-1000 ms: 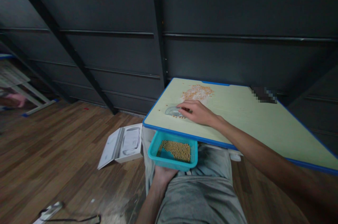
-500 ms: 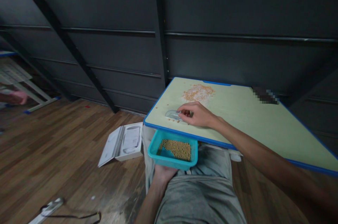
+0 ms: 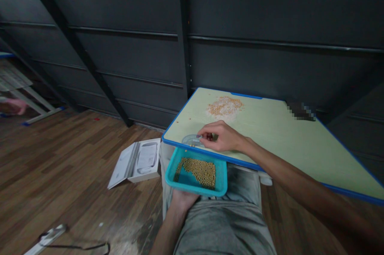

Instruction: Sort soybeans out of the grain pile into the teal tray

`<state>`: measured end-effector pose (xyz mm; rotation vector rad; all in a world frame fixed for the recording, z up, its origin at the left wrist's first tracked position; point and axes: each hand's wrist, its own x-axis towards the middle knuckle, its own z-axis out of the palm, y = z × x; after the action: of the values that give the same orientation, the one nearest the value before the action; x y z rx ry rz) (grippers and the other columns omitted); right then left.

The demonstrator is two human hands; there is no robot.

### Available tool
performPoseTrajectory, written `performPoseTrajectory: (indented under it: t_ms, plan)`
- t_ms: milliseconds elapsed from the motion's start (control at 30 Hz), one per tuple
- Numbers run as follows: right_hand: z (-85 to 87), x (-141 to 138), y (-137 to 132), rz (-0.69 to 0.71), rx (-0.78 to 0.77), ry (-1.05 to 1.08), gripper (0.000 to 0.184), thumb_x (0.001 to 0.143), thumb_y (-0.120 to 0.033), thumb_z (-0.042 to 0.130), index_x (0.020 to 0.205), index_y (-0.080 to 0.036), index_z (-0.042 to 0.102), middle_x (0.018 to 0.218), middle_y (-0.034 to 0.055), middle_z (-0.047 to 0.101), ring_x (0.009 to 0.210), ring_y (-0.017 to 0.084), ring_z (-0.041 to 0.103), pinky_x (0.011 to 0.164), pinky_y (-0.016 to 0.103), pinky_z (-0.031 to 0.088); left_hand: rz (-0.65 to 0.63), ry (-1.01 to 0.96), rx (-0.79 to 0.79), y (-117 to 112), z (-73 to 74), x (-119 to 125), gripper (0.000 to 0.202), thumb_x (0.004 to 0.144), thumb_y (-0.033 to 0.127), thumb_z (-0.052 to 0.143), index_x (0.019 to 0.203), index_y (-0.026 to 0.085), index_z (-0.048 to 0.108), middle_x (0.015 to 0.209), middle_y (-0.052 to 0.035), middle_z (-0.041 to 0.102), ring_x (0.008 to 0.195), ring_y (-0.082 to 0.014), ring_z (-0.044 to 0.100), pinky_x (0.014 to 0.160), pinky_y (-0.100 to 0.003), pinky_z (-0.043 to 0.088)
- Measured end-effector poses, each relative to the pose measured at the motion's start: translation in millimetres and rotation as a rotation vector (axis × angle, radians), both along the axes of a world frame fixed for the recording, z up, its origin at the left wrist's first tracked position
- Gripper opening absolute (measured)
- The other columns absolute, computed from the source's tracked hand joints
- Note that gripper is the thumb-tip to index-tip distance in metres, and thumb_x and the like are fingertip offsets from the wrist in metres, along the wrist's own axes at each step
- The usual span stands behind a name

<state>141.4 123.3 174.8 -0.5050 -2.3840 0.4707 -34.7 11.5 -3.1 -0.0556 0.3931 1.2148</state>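
My right hand (image 3: 220,135) is closed on a clear, half-round plastic protractor (image 3: 189,139), pinching its right end at the table's near edge. A few soybeans lie at the protractor's lower edge, and one bean (image 3: 186,150) shows just past the blue table edge, above the tray. My left hand (image 3: 183,199) holds a turquoise plastic tray (image 3: 195,189) from below, its fingers hidden under the base. Many soybeans (image 3: 205,173) lie in the tray, mostly to the right and back. The tray's far rim sits just under the table edge, over my lap.
On the pale table (image 3: 279,143), a pile of orange and white grains (image 3: 225,106) lies toward the back. A dark, pixelated object (image 3: 301,111) rests at the far right corner. An open white box (image 3: 145,159) stands on the floor at left. A dark panelled wall (image 3: 135,55) rises behind.
My right hand has drawn the protractor toward the table's near edge and slightly left. Beans have moved with it, and one is now past the edge. The tray has tipped slightly.
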Motion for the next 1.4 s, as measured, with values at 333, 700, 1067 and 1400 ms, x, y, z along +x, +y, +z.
performPoseTrajectory:
  t_ms: [333,700,1067,1400]
  plan:
    - [2.3,2,2,-0.175,0.057,0.041,0.015,0.097,-0.027,0.064,0.102,-0.020,0.077,0.087,0.0034,0.077,0.072,0.015,0.067,0.072,0.030,0.053,0.022,-0.027,0.050,1,12.2,-11,0.051,0.102,0.051,0.044,0.138,0.024,0.068,0.127,-0.0113,0.080,0.131,-0.0376,0.066,0.115,-0.066,0.047]
    - [15.1,-52,89,-0.400,0.112,-0.194,0.022,0.100,-0.020,0.062,0.108,-0.022,0.083,0.106,0.0096,0.082,0.091,0.024,0.076,0.082,0.037,0.054,0.046,-0.087,0.147,8,3.3,-36,0.060,0.100,0.055,0.044,0.149,0.022,0.057,0.137,-0.0167,0.074,0.137,-0.0378,0.062,0.121,-0.069,0.038]
    - [11.3,-48,26,-0.189,0.160,-0.212,0.023,0.103,-0.024,0.060,0.113,-0.023,0.081,0.110,0.0048,0.083,0.096,0.021,0.077,0.085,0.032,0.056,0.061,-0.136,0.135,10,11.3,-56,0.056,0.102,0.045,0.044,0.151,0.018,0.054,0.133,-0.0178,0.076,0.127,-0.0361,0.069,0.116,-0.067,0.045]
    - [18.8,15,-5,-0.319,0.195,-0.108,0.017,0.098,-0.022,0.065,0.106,-0.022,0.080,0.103,0.0055,0.083,0.091,0.022,0.078,0.086,0.036,0.059,0.022,-0.150,0.183,4,8.2,-32,0.057,0.102,0.046,0.045,0.152,0.020,0.053,0.138,-0.0171,0.073,0.122,-0.0354,0.072,0.118,-0.065,0.043]
